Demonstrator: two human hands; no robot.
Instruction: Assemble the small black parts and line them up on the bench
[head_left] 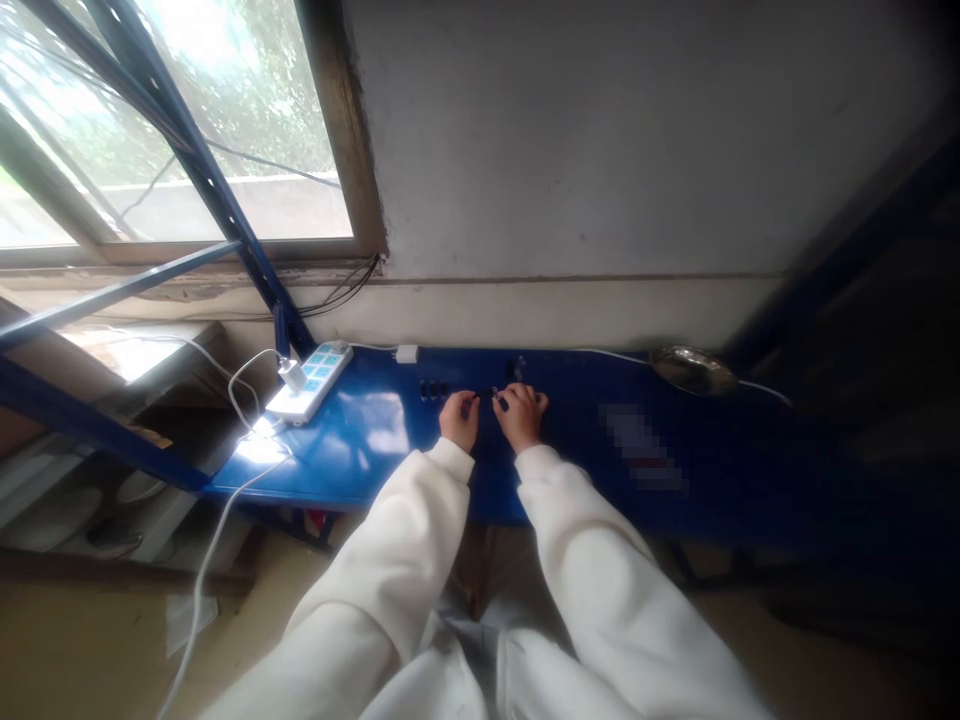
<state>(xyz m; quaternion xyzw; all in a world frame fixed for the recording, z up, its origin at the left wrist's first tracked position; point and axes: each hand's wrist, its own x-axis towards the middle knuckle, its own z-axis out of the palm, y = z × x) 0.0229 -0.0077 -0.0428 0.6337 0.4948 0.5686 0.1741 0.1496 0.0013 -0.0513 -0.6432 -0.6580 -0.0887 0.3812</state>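
Note:
Both my hands rest close together on a blue table (360, 440), arms in white sleeves. My left hand (459, 418) is curled, its fingertips pinching a small dark part. My right hand (520, 412) is also curled, holding a small dark piece (499, 399) that reaches toward the left hand. The two hands nearly meet over that piece. A short row of small dark parts (433, 389) lies on the table just left of my left hand, and another dark part (515, 367) sits just beyond my right hand.
A white power strip (311, 381) with a plugged-in white charger and cables lies at the table's left end. A metal bowl-shaped object (691, 370) sits at the back right. Window and blue frame bars stand at left; a grey wall is behind.

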